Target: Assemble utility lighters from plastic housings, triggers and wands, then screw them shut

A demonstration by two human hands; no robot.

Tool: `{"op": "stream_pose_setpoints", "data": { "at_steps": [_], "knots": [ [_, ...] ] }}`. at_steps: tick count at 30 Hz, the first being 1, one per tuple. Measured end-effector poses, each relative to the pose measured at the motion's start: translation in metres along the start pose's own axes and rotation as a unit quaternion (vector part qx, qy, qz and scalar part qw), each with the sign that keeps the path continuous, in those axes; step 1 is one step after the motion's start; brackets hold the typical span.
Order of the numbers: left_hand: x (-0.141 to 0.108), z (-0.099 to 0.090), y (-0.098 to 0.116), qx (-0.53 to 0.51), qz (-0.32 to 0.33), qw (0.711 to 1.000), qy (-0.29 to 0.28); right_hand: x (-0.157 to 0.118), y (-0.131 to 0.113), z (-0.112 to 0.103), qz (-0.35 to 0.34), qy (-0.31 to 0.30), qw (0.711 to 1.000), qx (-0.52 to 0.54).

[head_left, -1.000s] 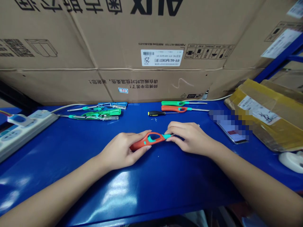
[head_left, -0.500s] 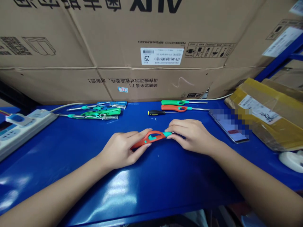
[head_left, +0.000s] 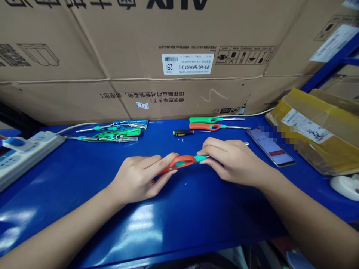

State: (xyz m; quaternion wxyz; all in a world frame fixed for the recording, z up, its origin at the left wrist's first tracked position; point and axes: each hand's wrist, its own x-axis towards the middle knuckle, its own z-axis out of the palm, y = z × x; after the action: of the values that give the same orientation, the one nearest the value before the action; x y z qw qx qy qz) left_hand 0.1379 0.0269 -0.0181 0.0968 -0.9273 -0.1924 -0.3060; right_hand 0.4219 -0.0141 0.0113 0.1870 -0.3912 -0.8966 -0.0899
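Observation:
An orange lighter (head_left: 183,161) with teal parts is held above the blue table (head_left: 179,220). My left hand (head_left: 140,175) is closed on its handle end, thumb and fingers pinching the body. At the other end, my right hand (head_left: 232,160) pinches by the teal collar and the metal rod, whose tip shows beyond the fingers. Behind the hands lie a black and yellow screwdriver (head_left: 183,132), a green lighter (head_left: 202,120) and a second orange lighter (head_left: 204,127).
At the back left are several blue and green lighters (head_left: 123,132). A white power strip (head_left: 30,153) lies at the left. On the right are a phone (head_left: 270,147), a yellow-taped package (head_left: 311,130) and a white object (head_left: 346,186). A large cardboard box (head_left: 134,48) stands behind.
My right hand has moved slightly right, and the rod tip now shows beyond it. The held lighter has turned a little. The whole view has shifted slightly.

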Motion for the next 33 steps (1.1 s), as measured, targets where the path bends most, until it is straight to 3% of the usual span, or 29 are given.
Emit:
{"op": "stream_pose_setpoints", "data": {
  "at_steps": [6,9,12,15,17,20,22,25,28,33],
  "knots": [
    [-0.001,-0.001,0.002,-0.007,-0.006,1.000,-0.009,-0.001,0.000,0.002,0.002,-0.024,1.000,0.012],
    [-0.002,0.001,0.001,-0.091,-0.059,0.993,-0.042,-0.001,0.000,0.005,0.005,-0.040,0.999,0.036],
    [-0.002,0.004,-0.001,-0.183,-0.136,0.968,-0.103,0.001,0.002,0.009,0.018,-0.078,0.995,0.060],
    [-0.002,0.009,-0.005,-0.187,-0.171,0.957,-0.143,0.003,0.007,0.012,0.041,-0.116,0.990,0.072],
    [-0.002,0.011,-0.009,-0.181,-0.172,0.958,-0.144,0.004,0.011,0.012,0.056,-0.126,0.987,0.077],
    [-0.002,0.012,-0.012,-0.209,-0.195,0.953,-0.099,0.003,0.017,0.011,0.082,-0.120,0.983,0.112],
    [0.000,0.012,-0.011,-0.260,-0.250,0.929,-0.083,0.002,0.020,0.009,0.092,-0.098,0.981,0.138],
    [0.004,0.011,-0.007,-0.369,-0.355,0.853,-0.103,0.000,0.024,0.009,0.095,-0.070,0.983,0.137],
    [0.007,0.012,-0.003,-0.446,-0.399,0.792,-0.123,0.000,0.025,0.012,0.097,-0.076,0.984,0.125],
    [0.011,0.009,0.001,-0.447,-0.392,0.794,-0.131,0.001,0.025,0.017,0.100,-0.100,0.980,0.141]
  ]
}}
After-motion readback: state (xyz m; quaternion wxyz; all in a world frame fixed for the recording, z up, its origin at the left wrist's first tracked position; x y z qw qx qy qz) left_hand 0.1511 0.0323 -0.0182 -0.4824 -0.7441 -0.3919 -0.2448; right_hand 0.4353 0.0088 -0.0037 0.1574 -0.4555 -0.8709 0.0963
